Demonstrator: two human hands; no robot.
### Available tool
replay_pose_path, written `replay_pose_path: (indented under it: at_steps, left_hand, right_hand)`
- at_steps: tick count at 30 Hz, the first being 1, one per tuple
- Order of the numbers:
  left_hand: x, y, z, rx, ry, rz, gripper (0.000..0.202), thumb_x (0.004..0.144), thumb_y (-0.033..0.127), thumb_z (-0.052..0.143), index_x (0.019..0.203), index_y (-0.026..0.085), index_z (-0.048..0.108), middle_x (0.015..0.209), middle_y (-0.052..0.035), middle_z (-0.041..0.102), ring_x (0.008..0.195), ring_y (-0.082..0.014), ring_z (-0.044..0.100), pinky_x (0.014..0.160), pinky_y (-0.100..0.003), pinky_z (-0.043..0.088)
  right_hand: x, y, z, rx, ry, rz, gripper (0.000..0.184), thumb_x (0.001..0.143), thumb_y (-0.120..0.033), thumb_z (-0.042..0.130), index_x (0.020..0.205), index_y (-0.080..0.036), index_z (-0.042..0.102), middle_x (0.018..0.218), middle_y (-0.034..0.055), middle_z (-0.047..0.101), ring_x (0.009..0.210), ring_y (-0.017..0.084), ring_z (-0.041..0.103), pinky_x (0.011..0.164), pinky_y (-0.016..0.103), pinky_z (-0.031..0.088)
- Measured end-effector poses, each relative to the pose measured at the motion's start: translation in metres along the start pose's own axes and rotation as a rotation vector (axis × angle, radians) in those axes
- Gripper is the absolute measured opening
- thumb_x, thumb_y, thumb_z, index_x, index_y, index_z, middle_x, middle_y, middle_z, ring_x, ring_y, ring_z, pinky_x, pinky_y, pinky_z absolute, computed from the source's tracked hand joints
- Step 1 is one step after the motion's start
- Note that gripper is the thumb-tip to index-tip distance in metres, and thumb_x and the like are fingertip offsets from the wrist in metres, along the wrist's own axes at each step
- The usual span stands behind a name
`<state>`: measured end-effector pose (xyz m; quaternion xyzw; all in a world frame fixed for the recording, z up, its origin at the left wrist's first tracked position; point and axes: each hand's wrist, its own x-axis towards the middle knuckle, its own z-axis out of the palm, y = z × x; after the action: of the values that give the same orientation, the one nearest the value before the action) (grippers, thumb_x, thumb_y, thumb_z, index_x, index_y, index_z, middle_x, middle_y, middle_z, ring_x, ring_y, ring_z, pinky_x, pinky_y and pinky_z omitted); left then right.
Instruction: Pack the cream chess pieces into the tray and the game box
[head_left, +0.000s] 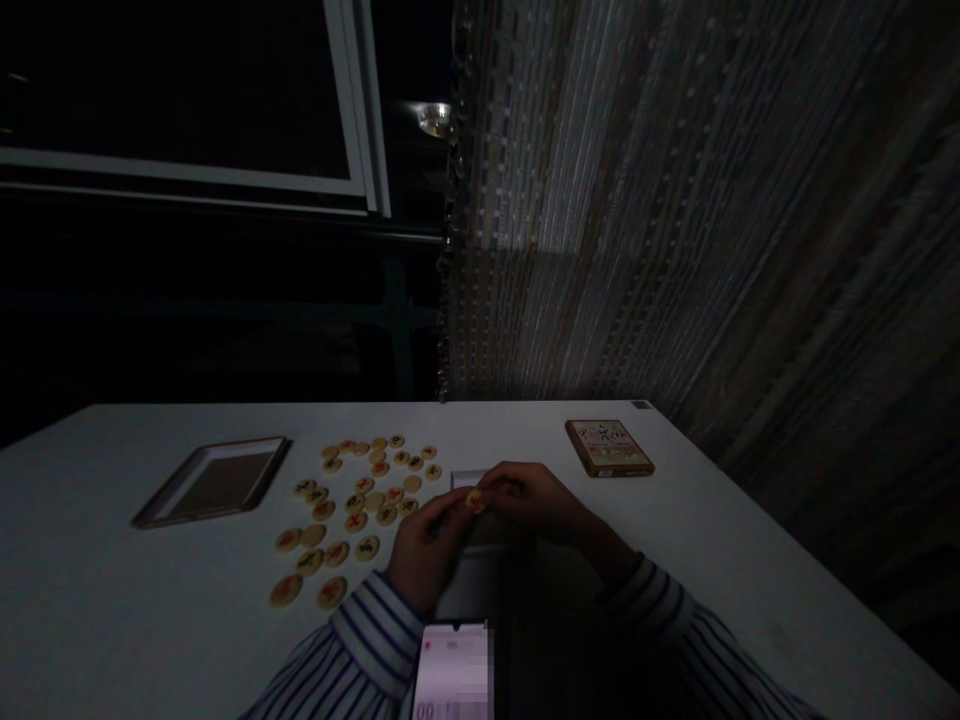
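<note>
Between the fingertips of both hands is a round xiangqi piece (475,500) with a red character on its face. My left hand (429,545) pinches it from the left, and my right hand (536,497) closes on it from the right. Under the hands lies a pale, shallow box or tray (466,553), mostly covered by them and by shadow. Several more xiangqi pieces (355,503) are spread over the table to the left, some with red characters, some with black, a few showing blank faces.
A white table (187,610) carries everything. An open shallow box part (214,480) lies at the left, and a closed printed box (607,447) at the back right. A lit phone (450,675) is at the front edge. Behind hangs a curtain (570,200); the room is dark.
</note>
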<state>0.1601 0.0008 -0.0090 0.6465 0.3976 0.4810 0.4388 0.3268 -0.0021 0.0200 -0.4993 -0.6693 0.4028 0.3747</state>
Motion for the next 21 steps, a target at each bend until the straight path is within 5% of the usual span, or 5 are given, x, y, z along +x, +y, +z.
replay_pose_path:
  at_steps: [21]
  left_hand:
    - [0.0008, -0.002, -0.0005, -0.013, 0.014, -0.046, 0.024, 0.071, 0.034, 0.058, 0.087, 0.019, 0.067, 0.085, -0.0031, 0.07, 0.083, -0.017, 0.063, 0.077, -0.027, 0.049]
  right_hand:
    - [0.0014, 0.0057, 0.0014, 0.014, -0.041, -0.054, 0.025, 0.075, -0.037, 0.056, 0.089, -0.017, 0.062, 0.08, 0.0026, 0.065, 0.073, 0.013, 0.059, 0.062, 0.023, 0.045]
